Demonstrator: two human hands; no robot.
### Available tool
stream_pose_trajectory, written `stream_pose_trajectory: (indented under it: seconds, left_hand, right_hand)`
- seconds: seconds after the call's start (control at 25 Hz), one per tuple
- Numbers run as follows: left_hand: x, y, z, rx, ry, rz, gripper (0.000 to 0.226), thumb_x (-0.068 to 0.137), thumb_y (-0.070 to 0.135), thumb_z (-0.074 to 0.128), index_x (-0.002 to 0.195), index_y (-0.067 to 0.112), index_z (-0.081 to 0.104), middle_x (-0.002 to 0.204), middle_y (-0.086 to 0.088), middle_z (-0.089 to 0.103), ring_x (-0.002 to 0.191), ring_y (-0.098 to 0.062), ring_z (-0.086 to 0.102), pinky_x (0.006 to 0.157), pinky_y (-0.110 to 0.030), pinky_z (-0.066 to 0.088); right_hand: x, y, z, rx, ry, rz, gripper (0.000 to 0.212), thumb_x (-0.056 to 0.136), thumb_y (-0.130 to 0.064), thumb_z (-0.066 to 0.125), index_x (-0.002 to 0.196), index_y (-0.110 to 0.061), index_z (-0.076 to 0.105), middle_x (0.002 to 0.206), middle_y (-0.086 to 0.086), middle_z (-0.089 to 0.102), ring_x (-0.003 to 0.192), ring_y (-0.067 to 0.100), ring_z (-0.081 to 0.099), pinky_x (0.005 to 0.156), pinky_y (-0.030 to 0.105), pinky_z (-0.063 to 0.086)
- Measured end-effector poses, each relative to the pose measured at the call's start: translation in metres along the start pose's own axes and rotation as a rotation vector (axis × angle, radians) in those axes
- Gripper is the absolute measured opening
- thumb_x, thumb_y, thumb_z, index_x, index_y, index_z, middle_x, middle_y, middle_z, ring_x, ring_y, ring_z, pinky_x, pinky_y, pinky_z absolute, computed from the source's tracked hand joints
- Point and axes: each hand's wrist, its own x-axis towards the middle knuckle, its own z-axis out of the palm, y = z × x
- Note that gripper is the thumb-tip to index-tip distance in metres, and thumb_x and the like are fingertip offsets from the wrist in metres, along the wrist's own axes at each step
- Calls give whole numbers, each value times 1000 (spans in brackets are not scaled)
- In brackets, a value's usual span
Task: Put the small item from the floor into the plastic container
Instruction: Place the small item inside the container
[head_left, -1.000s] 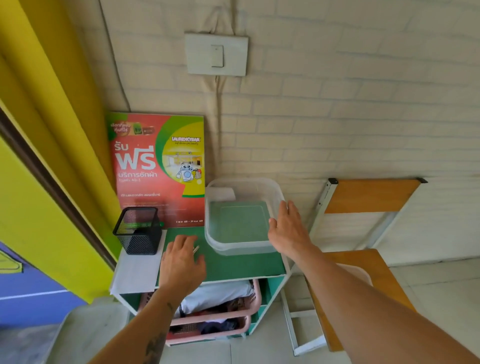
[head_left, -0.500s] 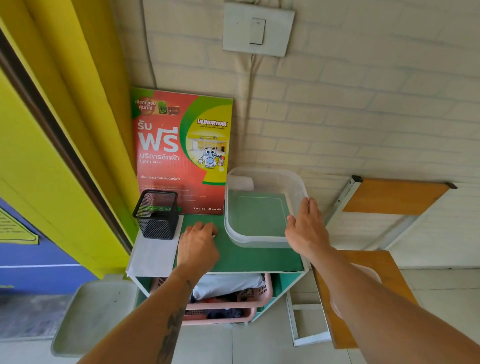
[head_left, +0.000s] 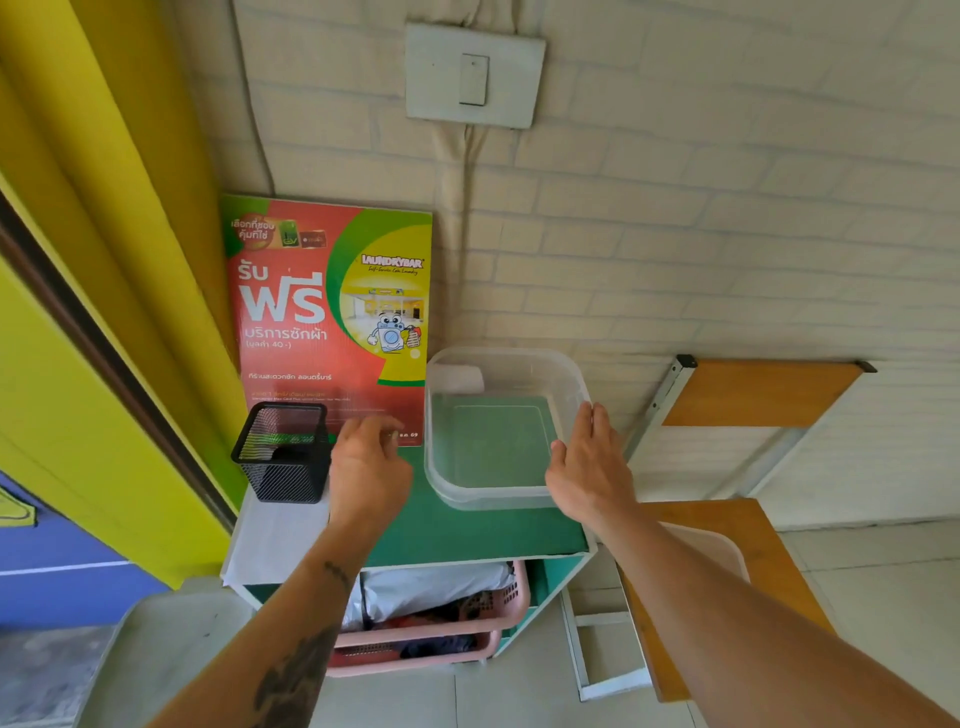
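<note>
Two hands, right hand (head_left: 587, 467) flat on one plastic container (head_left: 501, 428), left hand (head_left: 366, 462) curled, grip unclear, one mesh cup (head_left: 283, 452).

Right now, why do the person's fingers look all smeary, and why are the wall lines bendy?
Head view: the left hand is mid-motion, so its fingertips blur; the right hand on the plastic container looks sharper. Head view: the wide-angle lens curves the brick wall lines. Soft, even light, no harsh glare.

Clear plastic container (head_left: 566, 374) on a green bench (head_left: 467, 530); black mesh holder (head_left: 283, 457); red, green and yellow poster (head_left: 311, 312) with white lettering; pink basket (head_left: 498, 613); cream brick-pattern wall (head_left: 675, 208); yellow door frame (head_left: 62, 389)
</note>
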Motion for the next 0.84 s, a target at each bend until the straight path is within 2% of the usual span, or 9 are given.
stream_pose_trajectory:
  seconds: [0.08, 0.16, 0.24, 0.28, 0.4, 0.52, 0.72, 0.84]
  left_hand:
    - [9, 36, -3, -136, -16, 2, 23, 88, 3, 54, 100, 12, 72, 99, -7, 68, 84, -22, 63, 82, -30, 51]
    - [16, 69, 3, -217, -138, 24, 25, 89, 4, 53, 100, 15, 71, 90, -3, 67, 70, -14, 61, 65, -17, 49]
    - [20, 89, 19, -172, -296, 72, 25, 89, 4, 51, 98, 16, 71, 86, 0, 67, 63, -10, 58, 50, -6, 42]
    - [22, 93, 29, -125, -367, 87, 26, 89, 4, 51, 98, 17, 71, 88, 0, 68, 67, -11, 60, 50, -6, 43]
    - [25, 93, 54, 20, -481, 37, 34, 82, 2, 50, 102, 17, 72, 104, -5, 71, 79, -20, 64, 67, -22, 52]
    - [25, 90, 65, 90, -473, -34, 39, 79, 1, 50, 108, 14, 72, 108, -7, 69, 82, -23, 63, 77, -27, 54]
    - [29, 88, 71, 80, -480, -102, 36, 80, 1, 50, 106, 14, 71, 109, -10, 69, 89, -28, 68, 86, -38, 59]
    - [31, 90, 69, 77, -479, -98, 38, 80, 1, 49, 108, 14, 71, 108, -9, 69, 85, -26, 67, 84, -36, 59]
  right_hand:
    - [0, 0, 0, 21, -5, 1, 68, 102, -35, 31, 154, -7, -3, 164, 13, -2, 149, 31, 10, 119, 44, 22]
    - [-1, 1, -1, 55, -12, 1, 68, 103, -35, 30, 155, -8, -3, 164, 12, -4, 150, 31, 6, 119, 42, 15]
    - [-2, 2, -1, 66, -8, -8, 67, 103, -35, 31, 155, -8, -2, 164, 12, -3, 150, 31, 6, 119, 41, 15]
    - [-2, 2, -2, 66, -3, -10, 67, 103, -35, 31, 155, -7, -1, 164, 13, -2, 150, 31, 6, 119, 40, 15]
    - [-3, 3, -3, 62, 4, -15, 67, 102, -35, 31, 154, -6, 1, 164, 14, -2, 149, 31, 6, 119, 39, 14]
    - [-2, 2, -3, 42, 7, -20, 67, 103, -36, 30, 154, -5, 0, 164, 15, -3, 149, 31, 6, 119, 38, 10]
    - [0, 2, -2, 35, -1, -15, 68, 102, -38, 30, 154, -6, 0, 164, 14, -3, 149, 31, 7, 120, 40, 13]
    - [0, 1, -3, 22, 1, -14, 69, 102, -39, 31, 155, -6, 1, 164, 14, -3, 149, 31, 8, 120, 40, 15]
